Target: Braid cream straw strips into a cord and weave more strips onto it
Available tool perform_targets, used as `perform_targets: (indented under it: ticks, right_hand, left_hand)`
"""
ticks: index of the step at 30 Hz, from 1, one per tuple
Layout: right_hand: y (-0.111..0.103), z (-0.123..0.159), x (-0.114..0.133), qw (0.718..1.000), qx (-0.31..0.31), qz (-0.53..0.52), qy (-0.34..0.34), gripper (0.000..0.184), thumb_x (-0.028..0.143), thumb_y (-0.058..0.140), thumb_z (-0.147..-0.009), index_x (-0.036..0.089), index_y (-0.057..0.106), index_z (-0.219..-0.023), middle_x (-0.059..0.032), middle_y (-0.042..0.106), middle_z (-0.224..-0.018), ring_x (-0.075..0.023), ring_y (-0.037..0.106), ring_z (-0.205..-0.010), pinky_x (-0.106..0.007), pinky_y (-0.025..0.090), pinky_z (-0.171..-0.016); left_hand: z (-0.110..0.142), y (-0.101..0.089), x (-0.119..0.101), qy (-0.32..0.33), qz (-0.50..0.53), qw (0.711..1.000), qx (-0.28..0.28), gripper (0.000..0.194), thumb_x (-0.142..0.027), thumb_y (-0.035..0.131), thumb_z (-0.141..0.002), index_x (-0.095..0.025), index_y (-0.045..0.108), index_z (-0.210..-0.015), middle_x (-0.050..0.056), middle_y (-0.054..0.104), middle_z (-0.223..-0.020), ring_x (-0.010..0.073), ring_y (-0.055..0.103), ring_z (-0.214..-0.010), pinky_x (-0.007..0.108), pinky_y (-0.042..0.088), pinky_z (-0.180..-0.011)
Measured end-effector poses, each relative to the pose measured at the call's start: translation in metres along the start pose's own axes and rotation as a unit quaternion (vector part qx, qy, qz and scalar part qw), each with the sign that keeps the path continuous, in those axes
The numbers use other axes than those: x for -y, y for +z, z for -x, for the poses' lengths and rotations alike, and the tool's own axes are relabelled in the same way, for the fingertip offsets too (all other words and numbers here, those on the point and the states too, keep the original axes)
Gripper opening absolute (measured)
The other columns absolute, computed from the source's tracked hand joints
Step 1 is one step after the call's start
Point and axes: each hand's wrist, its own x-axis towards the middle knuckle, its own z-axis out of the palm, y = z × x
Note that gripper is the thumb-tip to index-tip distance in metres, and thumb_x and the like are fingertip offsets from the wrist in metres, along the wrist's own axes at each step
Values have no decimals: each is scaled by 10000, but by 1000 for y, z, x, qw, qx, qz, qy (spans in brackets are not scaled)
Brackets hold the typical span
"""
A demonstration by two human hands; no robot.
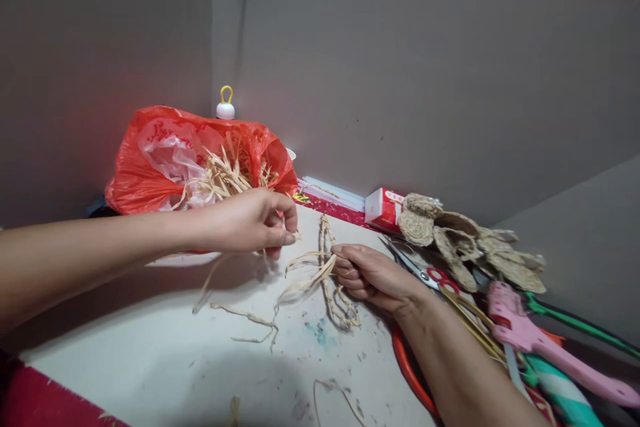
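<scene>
1. Straw sticks out of the red bag [150, 167] at the far left corner of the desk [150, 347], with a small white bottle [225, 107] behind it.
2. Just in front of the bag, the left hand [250, 220] pinches thin dry straw strips [295, 280] with fingers closed tight on their ends.
3. Next comes the braided straw cord [327, 240], which lies near the middle of the desk, and the loose strips join it there.
4. To its right, the right hand [373, 277] curls shut on the cord and holds it still.
5. I think the twist goes best with both hands close and the strips pulled snug.
6. Scissors [425, 272], woven straw pieces [465, 243] and a pink glue gun [530, 340] lie at the right edge.
</scene>
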Motion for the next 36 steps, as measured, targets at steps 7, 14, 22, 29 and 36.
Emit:
perform_targets:
  ticks: [7,14,22,29,36]
  right_hand:
    - [1,1,1,1000,7,-3,5,325,350,561,-810,179,381,-601,99,274,-481,-19,114,-388,-140,73,-342]
    - [2,4,3,1000,17,-15,7,306,354,582,-787,173,409,-610,106,250,-477,-19,97,-394,-138,67,-342]
    - [0,3,2,999,21,-22,13,280,318,570,-801,170,416,-619,102,255,-485,-24,96,-400,-137,73,-342]
    - [4,4,3,1000,12,-7,12,277,330,571,-790,175,412,-625,105,242,-485,-24,94,-400,-138,71,-346]
    - [6,4,3,1000,22,13,4,250,297,538,-806,172,415,-628,99,242,-500,-27,108,-403,-151,70,-352]
  left_hand:
    - [-68,49,30,-23,144,989,-7,49,-160,603,-696,-132,584,-660,-66,503,-536,40,405,-475,174,319,-486]
    - [-83,69,37,-146,379,914,17,150,-68,598,-722,-125,521,-606,-11,589,-484,77,550,-471,204,455,-540]
    - [-86,73,41,-141,363,921,20,130,-66,571,-731,-148,502,-657,-63,501,-435,26,335,-331,154,201,-349]
    - [-82,72,37,-120,284,951,7,138,-172,594,-738,-134,553,-611,-88,373,-366,30,258,-326,185,144,-357]
    - [-84,73,46,-110,281,953,21,152,-217,587,-733,-159,514,-613,-102,343,-366,32,245,-321,180,153,-361]
